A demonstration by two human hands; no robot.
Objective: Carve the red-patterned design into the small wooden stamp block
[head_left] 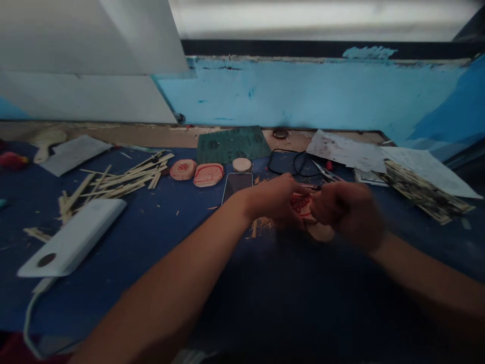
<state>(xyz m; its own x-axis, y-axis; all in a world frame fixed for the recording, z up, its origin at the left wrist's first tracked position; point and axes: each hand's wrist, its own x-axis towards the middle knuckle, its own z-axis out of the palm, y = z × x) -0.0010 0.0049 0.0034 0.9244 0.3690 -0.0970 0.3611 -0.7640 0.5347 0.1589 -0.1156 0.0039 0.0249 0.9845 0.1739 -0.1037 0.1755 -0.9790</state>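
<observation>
Blue surface [170, 237] strewn with wood sticks [125, 177], green sandpaper sheet [233, 145], phone [237, 186]. Left hand [275, 199], right hand [350, 215] curled, fingers closed, pinching red-marked wooden disc [303, 206] between them, near phone. Right hand blurred.

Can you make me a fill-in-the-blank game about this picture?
The left hand and right hand hold a small piece of wood with ____ marks.
The phone lies on a mat colored ____.
The pile of sticks is to the ____ of the phone.
The sandpaper is ____.

Answers: red, blue, left, green.
</observation>
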